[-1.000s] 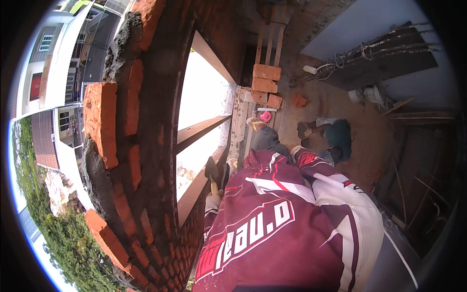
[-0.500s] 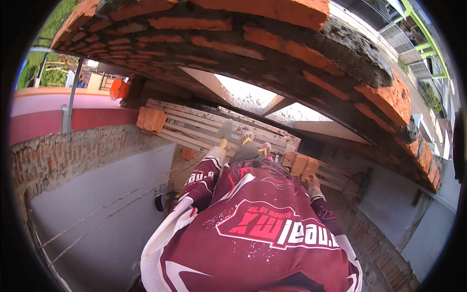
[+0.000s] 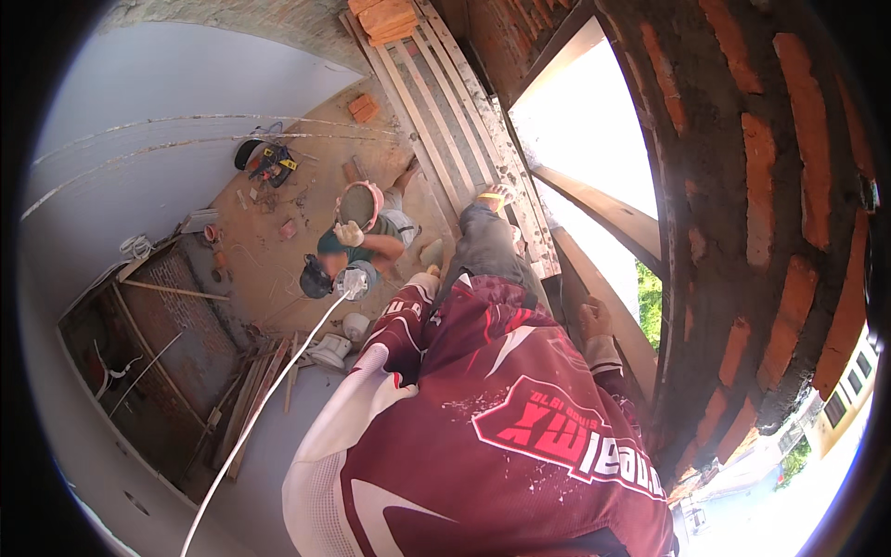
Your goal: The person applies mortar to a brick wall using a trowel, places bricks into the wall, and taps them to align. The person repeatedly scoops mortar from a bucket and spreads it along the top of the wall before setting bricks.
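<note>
My left hand (image 3: 432, 271) is closed round the handle of a trowel (image 3: 432, 251), its blade pointing away from me beside my dark trouser leg. Bare and holding nothing that I can see, my right hand (image 3: 595, 320) is beside a wooden beam (image 3: 608, 278) at the opening; whether it touches the wood is unclear. Below on the left, a co-worker in a dark cap and green shirt lifts a bucket (image 3: 360, 206) of grey mortar, one gloved hand (image 3: 350, 233) at its rim.
My sandalled foot (image 3: 497, 197) stands on a slatted plank platform (image 3: 441, 102), with stacked orange bricks (image 3: 385, 20) at its far end. A curved brick wall (image 3: 756, 176) rises at the right. Bricks, timber and tools lie on the floor below; a white cord (image 3: 269, 408) crosses the lower left.
My view has swung down and to the left, bringing the co-worker with the bucket into sight. My right hand has left the bricks beside it; the trowel stays in my left.
</note>
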Demonstrator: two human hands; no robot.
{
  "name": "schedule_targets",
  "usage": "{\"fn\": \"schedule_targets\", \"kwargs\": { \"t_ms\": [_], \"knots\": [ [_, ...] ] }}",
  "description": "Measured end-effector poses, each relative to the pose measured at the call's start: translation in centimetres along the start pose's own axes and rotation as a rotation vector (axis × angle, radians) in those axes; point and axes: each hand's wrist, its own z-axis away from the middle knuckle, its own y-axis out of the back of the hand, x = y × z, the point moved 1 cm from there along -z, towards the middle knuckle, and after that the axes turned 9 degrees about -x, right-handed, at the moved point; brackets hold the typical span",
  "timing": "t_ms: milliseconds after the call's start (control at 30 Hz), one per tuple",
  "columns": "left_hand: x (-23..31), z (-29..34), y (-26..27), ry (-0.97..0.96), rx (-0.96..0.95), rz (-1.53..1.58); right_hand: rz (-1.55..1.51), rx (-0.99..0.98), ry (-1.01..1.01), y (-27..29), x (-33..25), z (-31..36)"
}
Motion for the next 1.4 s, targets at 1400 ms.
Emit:
{"fn": "schedule_targets", "kwargs": {
  "t_ms": [1400],
  "knots": [
    [14.5, 7.5, 5.7, -0.297, -0.028, 0.035, 0.254, -0.238, -0.458, 0.7, 14.8, 0.3]
  ]
}}
